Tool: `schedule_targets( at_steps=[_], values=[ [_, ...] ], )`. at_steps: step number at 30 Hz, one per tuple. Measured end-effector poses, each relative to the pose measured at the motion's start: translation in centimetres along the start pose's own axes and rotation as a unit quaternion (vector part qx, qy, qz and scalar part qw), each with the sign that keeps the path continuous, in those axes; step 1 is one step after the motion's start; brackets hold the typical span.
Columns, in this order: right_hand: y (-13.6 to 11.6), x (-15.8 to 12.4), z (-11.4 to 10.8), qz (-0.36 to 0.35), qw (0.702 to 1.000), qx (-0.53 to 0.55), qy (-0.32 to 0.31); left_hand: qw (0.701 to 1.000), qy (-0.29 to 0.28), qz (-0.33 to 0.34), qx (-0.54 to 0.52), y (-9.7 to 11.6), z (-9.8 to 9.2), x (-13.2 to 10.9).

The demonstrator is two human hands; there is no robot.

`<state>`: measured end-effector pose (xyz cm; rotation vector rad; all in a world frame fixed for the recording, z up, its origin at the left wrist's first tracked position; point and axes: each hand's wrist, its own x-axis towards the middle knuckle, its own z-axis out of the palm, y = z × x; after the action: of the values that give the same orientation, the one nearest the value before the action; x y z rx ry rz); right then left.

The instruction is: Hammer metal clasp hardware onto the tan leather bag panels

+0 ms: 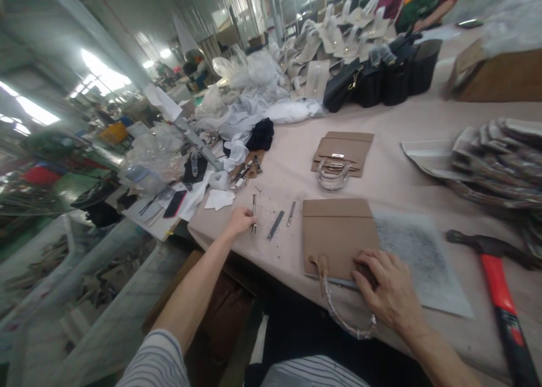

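Touching a punch with left hand: fingers curled, tips at the punch's near end; gripped or merely touched, cannot tell. Punch lying flat on table near the front-left edge, pointing away. Just right of it, two flat steel tools side by side, apart from the hand. Right hand open, palm down, fingers slightly bent, pressing on near-right corner of bag. Bag tan, lying flat at the table's front edge, well apart from the punch. Handle plastic-wrapped, hanging past the edge below the right hand. Under the bag's right side and sticking out rightward: grey mat. Farther right, hammer, red-and-black shaft, head pointing away, untouched. Beyond the bag, second bag, same tan, metal clasp, wrapped handle toward the camera. Left of that, black cloth and white scraps. Far end: plastic heap, row of black bags, beige bags behind them. Right side: stack of wrapped pieces, box beyond it. Co-worker at the far end, red-and-green top, only torso and arm in view.
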<state>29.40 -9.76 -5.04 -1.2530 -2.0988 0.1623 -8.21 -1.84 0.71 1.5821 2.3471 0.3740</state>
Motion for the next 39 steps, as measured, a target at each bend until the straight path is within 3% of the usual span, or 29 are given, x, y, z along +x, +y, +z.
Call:
schedule_targets(
  at_steps=[7,13,16,23,30,39],
  values=[
    [0.3,-0.1,0.2,-0.011,1.000,-0.006,0.004,0.995,-0.047,-0.014,0.087,0.2,1.9,1.0],
    [0.2,-0.1,0.2,-0.011,1.000,-0.006,0.010,0.990,-0.023,0.053,0.129,2.2,2.3,-0.4],
    [0.1,-0.1,0.1,-0.008,1.000,-0.001,0.006,0.985,-0.069,0.084,0.136,3.2,2.8,-1.0],
    [0.0,0.0,0.1,0.001,1.000,0.000,0.003,0.979,-0.145,0.052,0.131,4.4,3.9,0.7],
    [-0.1,0.0,0.1,-0.003,1.000,-0.008,0.007,0.982,-0.170,0.043,0.069,4.0,3.3,1.1],
    [0.7,-0.1,0.7,-0.020,0.999,-0.013,0.033,0.980,-0.135,0.010,-0.148,2.7,2.8,-1.9]
  ],
)
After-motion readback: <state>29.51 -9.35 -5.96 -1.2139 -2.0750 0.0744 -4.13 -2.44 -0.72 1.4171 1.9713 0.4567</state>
